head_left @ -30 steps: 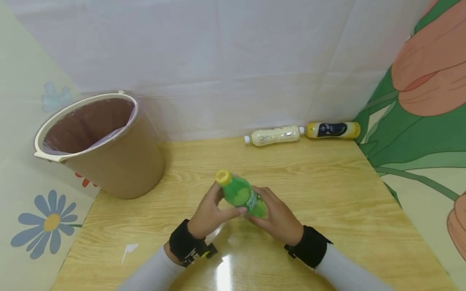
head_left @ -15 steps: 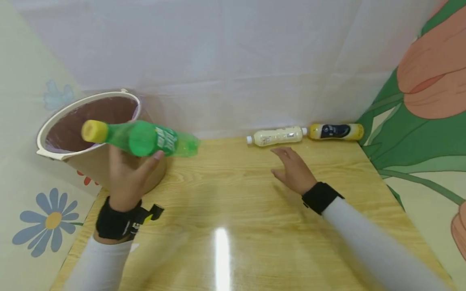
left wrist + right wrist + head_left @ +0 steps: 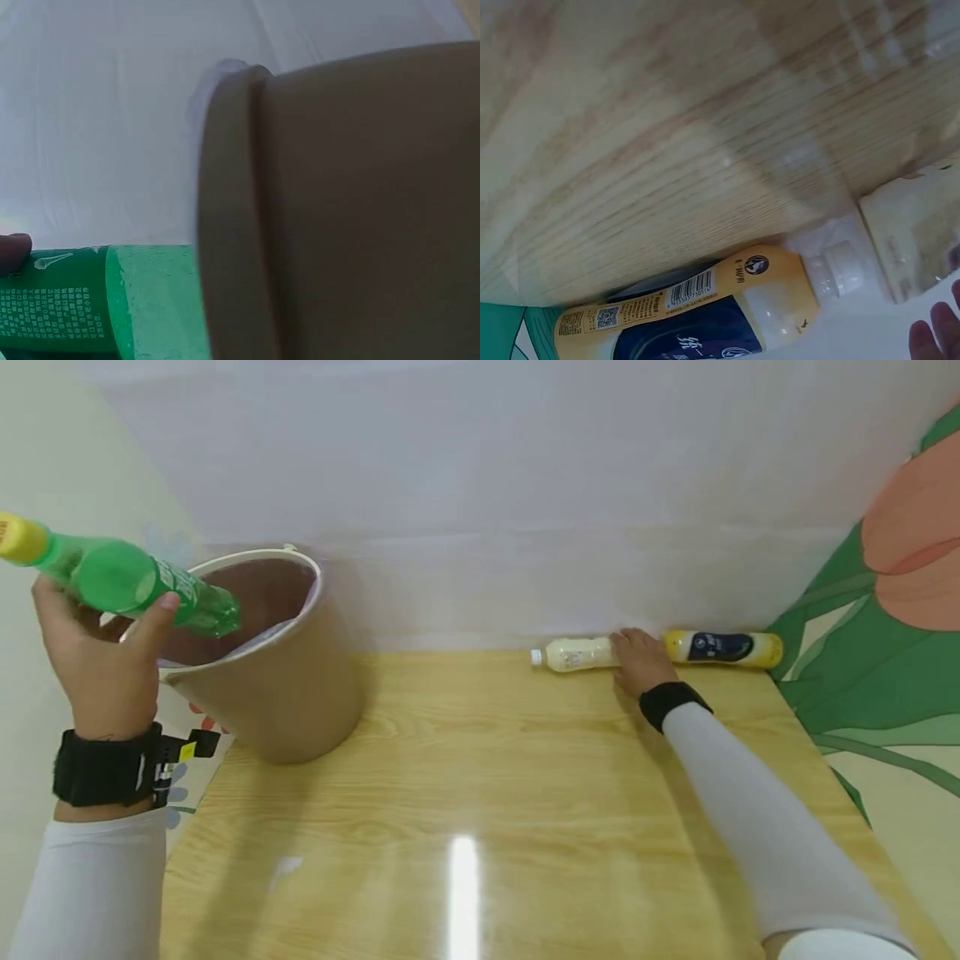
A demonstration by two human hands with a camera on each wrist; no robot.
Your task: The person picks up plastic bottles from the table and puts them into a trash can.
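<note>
In the head view my left hand [image 3: 108, 668] grips a green plastic drink bottle [image 3: 120, 578] with a yellow cap. The thumb lies along its label, and the bottle's base overlaps the opening of the brown bin [image 3: 292, 693]. The left wrist view has the clear green lower part of the bottle [image 3: 161, 300] partly behind the bin's rim [image 3: 232, 210]. My right hand [image 3: 643, 664] is over the right end of a cream-coloured drink bottle [image 3: 581, 654] lying on its side. In the right wrist view its fingertips [image 3: 945, 330] are close beside that bottle's base [image 3: 919, 232].
A yellow bottle [image 3: 723, 648] with a dark blue label lies just right of my right hand. Both lying bottles are along the white-covered wall [image 3: 487, 577] at the back of the wooden table [image 3: 480, 760]. A small white scrap mark [image 3: 287, 866] is on the table's left.
Both hands were on the green bottle; the right one let go and moved to the cream bottle. My left hand carried the green bottle left and up to the bin.
</note>
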